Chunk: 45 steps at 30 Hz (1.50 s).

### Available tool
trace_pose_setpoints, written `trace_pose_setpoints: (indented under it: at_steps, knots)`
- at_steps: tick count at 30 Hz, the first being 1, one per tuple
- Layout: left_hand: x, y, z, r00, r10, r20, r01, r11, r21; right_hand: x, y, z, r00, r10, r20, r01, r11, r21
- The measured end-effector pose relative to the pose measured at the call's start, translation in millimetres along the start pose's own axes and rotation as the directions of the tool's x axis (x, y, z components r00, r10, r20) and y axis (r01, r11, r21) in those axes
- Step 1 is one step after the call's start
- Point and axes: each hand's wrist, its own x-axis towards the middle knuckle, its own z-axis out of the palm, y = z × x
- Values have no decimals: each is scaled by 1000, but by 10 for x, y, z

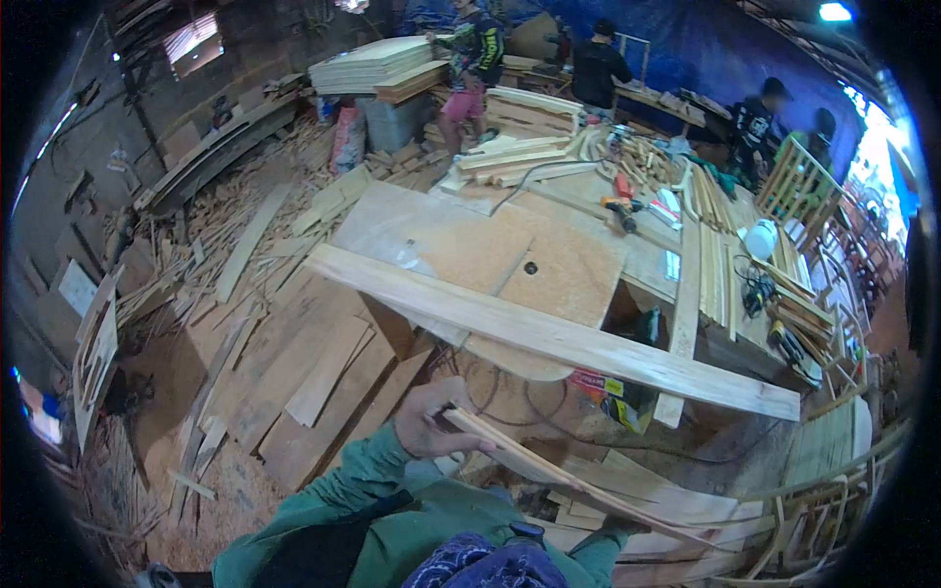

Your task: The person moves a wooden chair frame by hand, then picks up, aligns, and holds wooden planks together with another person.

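Head view: thin wood strip [524,459] is in hand, not set down; left hand [431,419] grip closed around its near end. Right sleeve [596,557] by strip, right grip hidden, can't tell. Long board [549,328] already lies across counter [578,265].

From where I stand: four people [475,64] across top of frame; one orange-and-black power drill [623,210], upper right; one rounded white container [760,238], right; one long, flat, pale wooden board [549,328], centre; one thin, pale wooden strip [534,463], lower centre; scrap strips [201,257], left, too many to count.
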Motion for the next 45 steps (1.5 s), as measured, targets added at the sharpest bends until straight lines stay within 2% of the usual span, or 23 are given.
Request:
trace_pose_setpoints:
  at_steps: [3,6,10,13,14,17,18,22,25,27,28,29,31,34,36,37,38,39,40,42,44,45]
  knots:
    - [52,-7,-143,991,89,-104,-85,995,43,-37,5,20,1000,-12,21,12,999,35]
    - [-176,-378,-363,972,-85,-219,92,995,24,-83,39,72,1000,-15,15,14,998,67]
    - [-280,-560,-569,955,-123,-271,154,984,94,-171,80,178,999,-32,9,31,995,95]
    - [-298,-589,-666,926,-185,-330,188,982,-22,-231,84,257,998,-57,6,56,990,129]
    - [-335,-714,-705,903,-255,-346,232,967,-109,-265,96,274,998,-65,1,64,988,143]
    - [-327,-957,-908,875,-301,-379,259,953,-159,-356,143,455,995,-100,17,95,976,197]
    - [-435,-1276,-998,877,-264,-402,215,963,-165,-401,169,514,993,-118,13,113,971,213]
    - [-426,-1841,-1327,817,-339,-467,242,936,-255,-594,308,973,986,-167,8,159,950,269]
    - [-389,-2225,-1656,765,-430,-479,290,895,-341,-742,414,1359,997,-23,-68,43,951,306]
    - [-435,-2726,-1990,734,-487,-473,344,868,-359,-809,606,1572,995,-98,-9,98,967,236]
    - [-435,-2917,-2115,750,-465,-471,341,881,-327,-858,642,1668,993,-71,-90,82,988,131]
    - [-418,-3090,-2229,736,-497,-459,372,864,-339,-1147,690,1963,986,-161,-51,169,951,261]
    - [-417,-3417,-2462,701,-565,-435,442,823,-358,-954,950,1976,977,-204,63,193,969,154]
    - [-323,-3718,-2794,678,-587,-442,452,808,-379,-1447,1024,2511,990,-86,110,81,995,55]
    - [-312,-4076,-3167,666,-594,-451,548,800,-245,-1570,1243,2742,983,-121,136,123,992,-11]
    - [-171,-3963,-3237,658,-597,-459,592,787,-175,-1633,1307,2842,979,-135,152,143,989,-45]
    - [-46,-3835,-3259,705,-514,-489,506,847,-162,-1708,1350,2940,980,-156,125,172,976,-134]
    - [-80,-4071,-3413,739,-439,-511,527,849,34,-1805,1382,3048,979,-176,98,194,955,-224]
    - [-150,-4472,-3658,773,-365,-518,537,812,229,-2003,1411,3208,980,-173,100,191,958,-216]
    - [-277,-4788,-4023,761,-398,-513,625,662,413,-2081,1628,3345,978,-166,130,186,969,-160]
    - [-154,-4907,-4171,641,-572,-511,766,507,394,-1902,1970,3313,966,-187,179,197,979,-44]
    - [-121,-4948,-4205,637,-580,-508,770,510,383,-1863,2040,3308,969,-133,206,151,986,-73]
